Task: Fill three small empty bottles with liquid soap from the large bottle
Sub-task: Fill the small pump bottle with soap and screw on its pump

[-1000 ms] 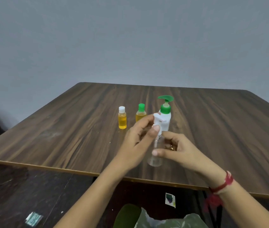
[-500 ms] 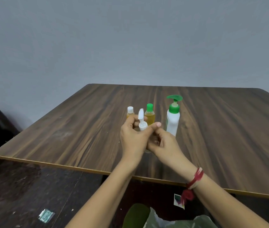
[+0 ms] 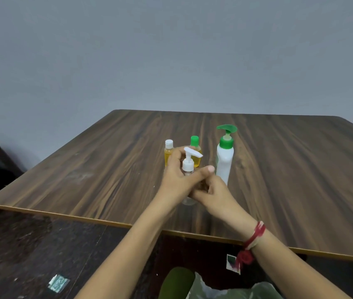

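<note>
Left hand (image 3: 177, 180) wrapped around neck of small clear bottle (image 3: 188, 200), fingers (image 3: 209, 169) clenched just below its white pump cap (image 3: 189, 160). Right hand (image 3: 212, 193) closed low on same bottle from the other side, base resting near front of desk (image 3: 85, 169). Looked empty, unlike 2 small bottles behind: white-capped bottle (image 3: 168, 153) and green-capped bottle (image 3: 195, 152), both showing yellow liquid. Large bottle (image 3: 224, 160) stood upright just right of the hands, green pump (image 3: 226, 131) untouched, nothing held against its spout. Probably mid-way through unscrewing the pump cap on bottle 3 of 3. Risks from here: clear bottle light and narrow, likely to tip or twist out of the grip if cap stuck; right elbow or wrist close enough to knock the large bottle over; soap likely to miss the narrow neck and smear the desk if mouth not set squarely under the spout
</note>
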{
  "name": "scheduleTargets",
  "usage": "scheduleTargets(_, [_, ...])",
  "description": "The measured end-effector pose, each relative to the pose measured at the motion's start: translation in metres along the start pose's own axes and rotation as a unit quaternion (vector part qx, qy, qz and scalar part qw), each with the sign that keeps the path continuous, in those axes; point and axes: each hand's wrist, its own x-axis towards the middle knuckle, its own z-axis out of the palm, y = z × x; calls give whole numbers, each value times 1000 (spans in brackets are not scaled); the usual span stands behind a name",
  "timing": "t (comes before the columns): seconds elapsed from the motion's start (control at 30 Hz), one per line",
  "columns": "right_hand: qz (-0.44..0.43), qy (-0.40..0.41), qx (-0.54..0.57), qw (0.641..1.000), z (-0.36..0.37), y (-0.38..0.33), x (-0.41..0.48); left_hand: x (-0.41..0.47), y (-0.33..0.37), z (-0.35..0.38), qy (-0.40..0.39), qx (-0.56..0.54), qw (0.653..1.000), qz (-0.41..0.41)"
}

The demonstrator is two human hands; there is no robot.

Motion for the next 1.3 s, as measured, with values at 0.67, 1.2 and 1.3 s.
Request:
scheduleTargets(0.67, [37,34,17,999,-8,16,-16,17,30,-17,142,-225,964,22])
scheduleTargets(1.2, [42,86,71,993,-26,15,-18,67,-30,-82,-35,249,962,-106])
scheduleTargets(1.3, [42,92,69,993,-26,14,-17,67,-42,-79,-91,380,919,-55])
